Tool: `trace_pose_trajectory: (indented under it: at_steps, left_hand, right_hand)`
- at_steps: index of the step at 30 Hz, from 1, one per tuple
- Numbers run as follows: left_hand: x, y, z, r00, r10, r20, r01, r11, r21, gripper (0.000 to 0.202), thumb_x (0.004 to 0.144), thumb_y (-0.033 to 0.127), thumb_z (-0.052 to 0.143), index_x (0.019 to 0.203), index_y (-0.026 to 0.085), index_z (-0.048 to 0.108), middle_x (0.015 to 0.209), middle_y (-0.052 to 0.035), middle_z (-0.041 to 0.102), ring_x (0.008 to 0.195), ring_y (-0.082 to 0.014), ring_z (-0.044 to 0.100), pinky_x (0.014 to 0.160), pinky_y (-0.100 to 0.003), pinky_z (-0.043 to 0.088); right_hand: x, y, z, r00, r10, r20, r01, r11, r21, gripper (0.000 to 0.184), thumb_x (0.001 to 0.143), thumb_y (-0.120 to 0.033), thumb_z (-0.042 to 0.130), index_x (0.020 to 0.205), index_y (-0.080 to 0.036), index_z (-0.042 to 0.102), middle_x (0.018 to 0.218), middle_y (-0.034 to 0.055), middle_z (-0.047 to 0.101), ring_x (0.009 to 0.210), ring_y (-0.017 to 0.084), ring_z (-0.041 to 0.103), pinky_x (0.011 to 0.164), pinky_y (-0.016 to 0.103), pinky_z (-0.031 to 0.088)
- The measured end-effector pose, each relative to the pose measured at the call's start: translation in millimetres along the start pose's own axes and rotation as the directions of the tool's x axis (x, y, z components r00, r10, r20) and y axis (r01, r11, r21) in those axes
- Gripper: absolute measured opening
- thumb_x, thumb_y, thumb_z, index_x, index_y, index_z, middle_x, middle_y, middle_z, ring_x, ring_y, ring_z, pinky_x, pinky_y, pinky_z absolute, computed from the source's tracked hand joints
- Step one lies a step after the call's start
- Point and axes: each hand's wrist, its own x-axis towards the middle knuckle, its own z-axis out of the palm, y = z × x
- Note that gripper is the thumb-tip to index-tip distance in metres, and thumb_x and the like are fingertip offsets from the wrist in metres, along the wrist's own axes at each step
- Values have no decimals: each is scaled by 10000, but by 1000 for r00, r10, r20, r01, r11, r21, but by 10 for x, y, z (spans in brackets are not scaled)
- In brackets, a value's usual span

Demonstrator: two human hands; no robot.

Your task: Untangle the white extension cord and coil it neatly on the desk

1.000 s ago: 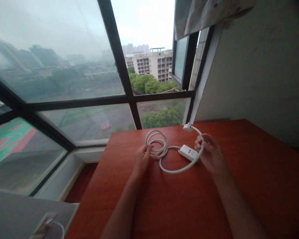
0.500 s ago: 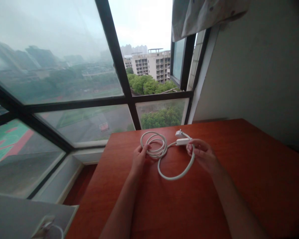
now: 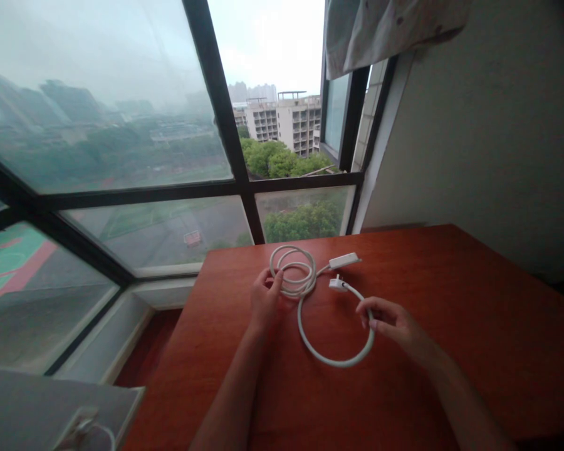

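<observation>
A white power strip (image 3: 343,260) lies on a reddish-brown table (image 3: 451,326), with its white cable partly wound into a coil (image 3: 292,270). My left hand (image 3: 264,299) is closed on the near side of the coil and holds it against the table. From the coil a loose loop of cable (image 3: 331,358) runs toward me and ends in a white plug (image 3: 337,284) just below the strip. My right hand (image 3: 389,322) pinches the right side of that loop with thumb and fingers.
Large dark-framed windows (image 3: 235,156) rise behind the table's far edge. A grey wall (image 3: 489,138) stands at the right. A grey surface with a white charger and cable (image 3: 82,426) shows at the bottom left. Pale cloth (image 3: 385,31) hangs above.
My right hand has slid down the cable toward me and widened the loose loop. The plug end swung down and now lies below the power strip, which rests flat further back.
</observation>
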Motion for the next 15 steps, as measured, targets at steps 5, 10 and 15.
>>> trace_pose_trajectory:
  at_steps: [5, 10, 15]
  left_hand:
    - [36, -39, -5, 998, -40, -43, 39, 999, -27, 335, 757, 481, 636, 865, 167, 591, 759, -10, 618, 598, -131, 600, 520, -212, 455]
    - [84, -44, -21, 991, -129, -47, 124, 987, -99, 370, 731, 436, 648, 962, 157, 573, 907, -63, 644, 666, -143, 615, 521, -216, 472]
    - [112, -60, -42, 969, -246, -16, 240, 954, -178, 414, 701, 395, 667, 1008, 142, 552, 880, -69, 652, 619, -124, 595, 457, -179, 428]
  right_hand:
    - [-99, 151, -74, 995, 26, -92, -33, 997, -70, 221, 761, -265, 585, 964, -197, 638, 783, 13, 566, 724, 169, 527, 651, 287, 429]
    - [-158, 203, -113, 977, 36, -210, -60, 992, -107, 309, 721, -232, 567, 1017, -212, 653, 791, 17, 588, 730, 179, 548, 647, 293, 445]
    - [-191, 350, -219, 935, 58, -349, -135, 970, -201, 445, 678, -212, 541, 1107, -210, 661, 842, 32, 633, 768, 196, 590, 685, 313, 480]
